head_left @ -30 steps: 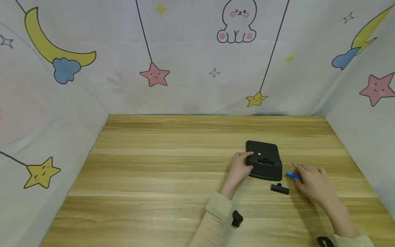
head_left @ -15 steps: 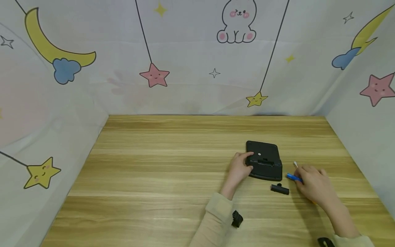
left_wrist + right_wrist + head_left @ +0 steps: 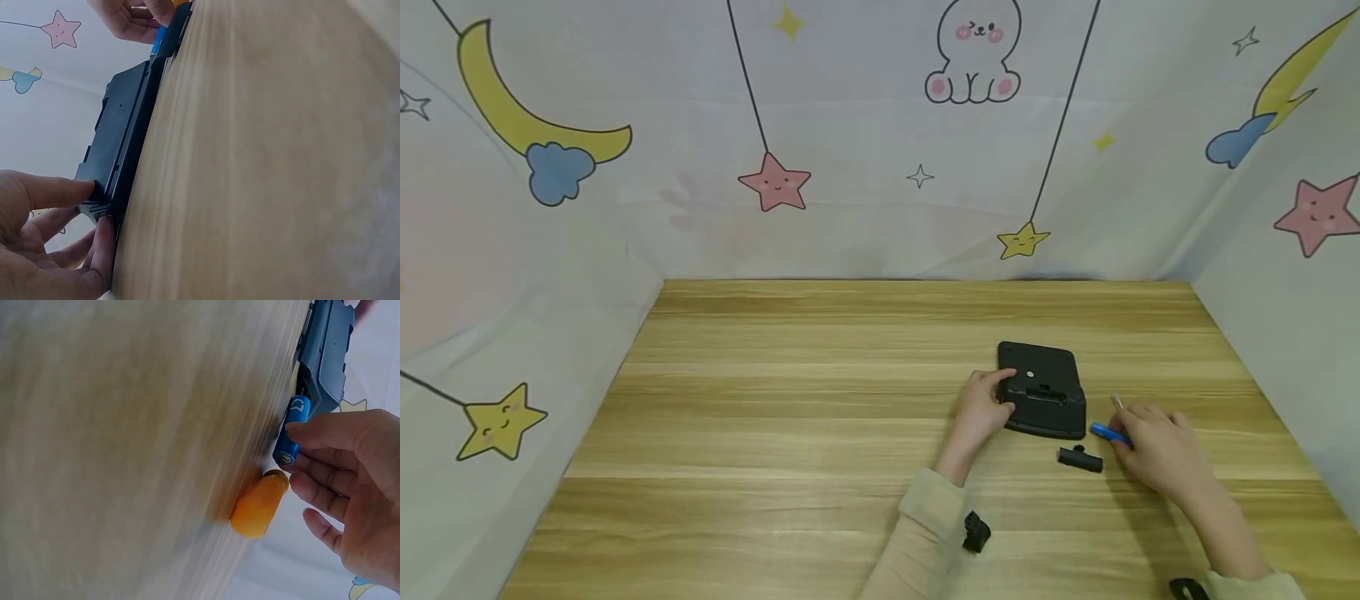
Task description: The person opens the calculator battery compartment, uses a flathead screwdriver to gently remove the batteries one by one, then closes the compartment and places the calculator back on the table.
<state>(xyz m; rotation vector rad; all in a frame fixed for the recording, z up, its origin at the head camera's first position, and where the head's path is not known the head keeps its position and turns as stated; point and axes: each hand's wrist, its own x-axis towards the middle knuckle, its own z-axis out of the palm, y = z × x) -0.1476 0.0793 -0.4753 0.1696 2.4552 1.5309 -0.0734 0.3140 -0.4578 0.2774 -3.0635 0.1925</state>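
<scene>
A flat black calculator lies back up on the table, an opening in its raised part. My left hand grips its left edge, thumb on the raised back and fingertips low at the side. Between thumb and fingers, my right hand pinches a blue battery close beside the calculator's right side. Just beyond the battery in the right wrist view lies an orange-handled screwdriver; its metal tip shows past my right hand in the head view. A small black curved cover lies between the hands.
The wood-grain table stretches out to the left. White cloth walls with printed stars and moons stand behind it and at both sides. Small black devices are at both wrists.
My right hand and the blue battery have shifted slightly left, toward the calculator. The left hand and the calculator stay where they were.
</scene>
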